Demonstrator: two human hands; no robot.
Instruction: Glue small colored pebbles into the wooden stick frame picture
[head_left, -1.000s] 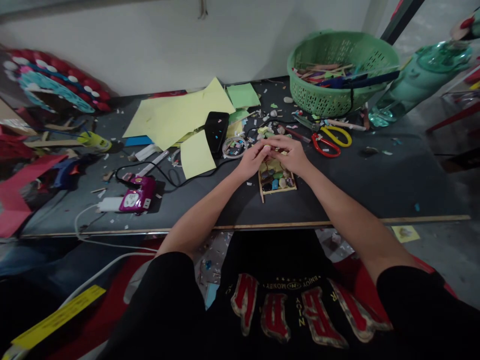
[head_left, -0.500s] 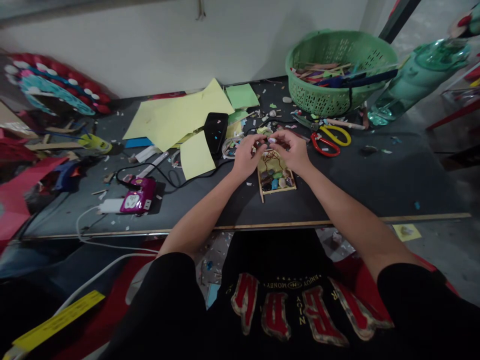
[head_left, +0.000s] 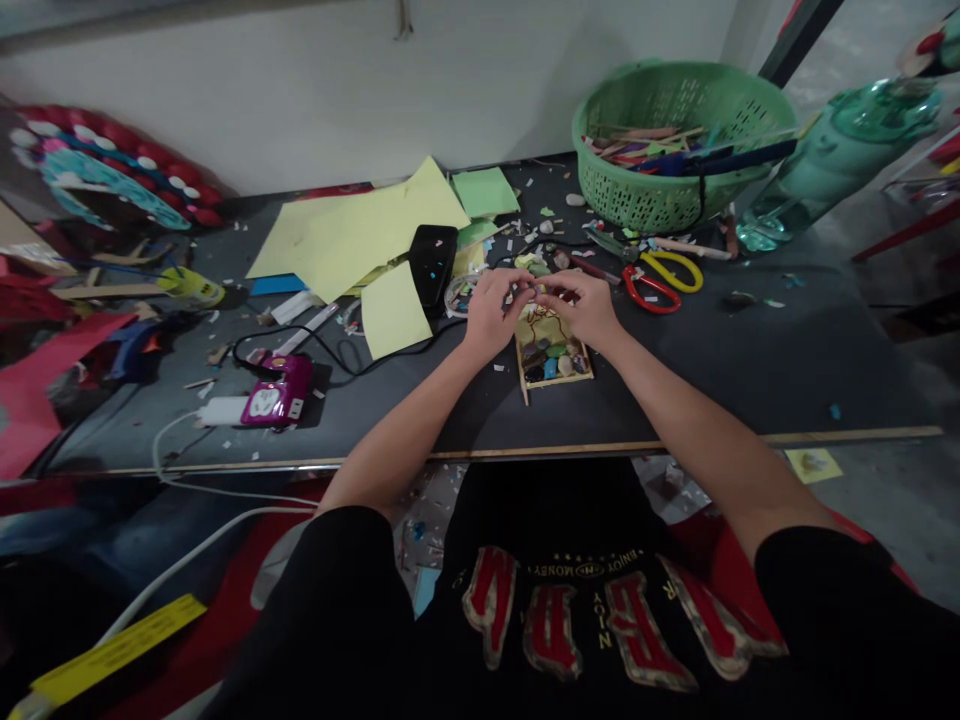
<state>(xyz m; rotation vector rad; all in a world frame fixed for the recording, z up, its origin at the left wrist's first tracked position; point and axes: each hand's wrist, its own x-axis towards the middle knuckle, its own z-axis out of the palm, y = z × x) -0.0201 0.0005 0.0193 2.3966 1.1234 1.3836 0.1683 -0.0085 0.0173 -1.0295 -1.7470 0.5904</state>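
My left hand [head_left: 495,310] and my right hand [head_left: 589,308] meet above the far end of a small wood-edged panel [head_left: 553,330]. Fingers on both are bent into a pinch, their tips almost touching. Whatever sits between the fingertips is too small and shaded to name. The panel lies flat on the dark table, with several painted pebbles [head_left: 564,364] across its near end and thin red-brown lines above them. My hands cover much of its far end. Beyond the fingers are more pebbles and paper scraps.
Red-and-yellow-handled pliers [head_left: 660,280] lie right of my hands. Behind them stand a green basket [head_left: 637,195] of sticks and tools and a green bottle [head_left: 825,170]. Yellow paper [head_left: 352,235], a black phone-like object [head_left: 433,265] and a purple power adapter [head_left: 276,392] lie to the left.
My fingertips have drawn closer together, and the small pale thing seen at my right fingers is now mostly hidden. The panel and the table items have stayed put.
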